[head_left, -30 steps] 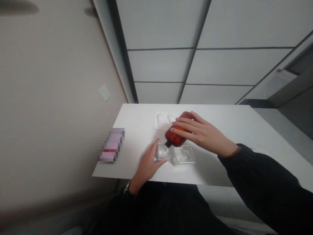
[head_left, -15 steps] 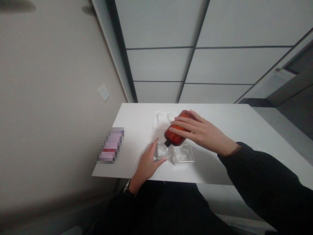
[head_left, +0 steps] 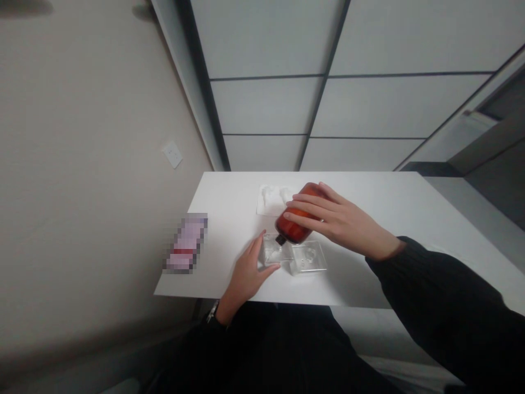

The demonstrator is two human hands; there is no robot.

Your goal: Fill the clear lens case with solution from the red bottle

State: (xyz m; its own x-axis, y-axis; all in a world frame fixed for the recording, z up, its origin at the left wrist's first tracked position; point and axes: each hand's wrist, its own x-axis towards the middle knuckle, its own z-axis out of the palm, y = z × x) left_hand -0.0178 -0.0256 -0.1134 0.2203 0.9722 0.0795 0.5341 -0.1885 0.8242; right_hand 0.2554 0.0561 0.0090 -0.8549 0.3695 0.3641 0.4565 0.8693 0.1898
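In the head view my right hand [head_left: 328, 219] is wrapped round an amber bottle [head_left: 293, 223]. The bottle is tilted, its black neck pointing down and left over a clear plastic box [head_left: 273, 253]. Whether liquid is running out is too small to tell. My left hand [head_left: 248, 271] grips that box from its left side, fingers at the far corner and thumb along the near edge. A second clear box [head_left: 309, 265], with a small round clear shape in it, stands against the first on the right.
The white table [head_left: 229, 202] has a white sheet with two pale pieces [head_left: 268, 202] behind the bottle. A blurred-out pink-purple item [head_left: 186, 243] lies at the left edge. A wall with a socket [head_left: 173, 155] rises to the left, and white panels stand behind.
Both hands, the tilted bottle and the boxes stay almost where they were. Only the camera view has shifted slightly.
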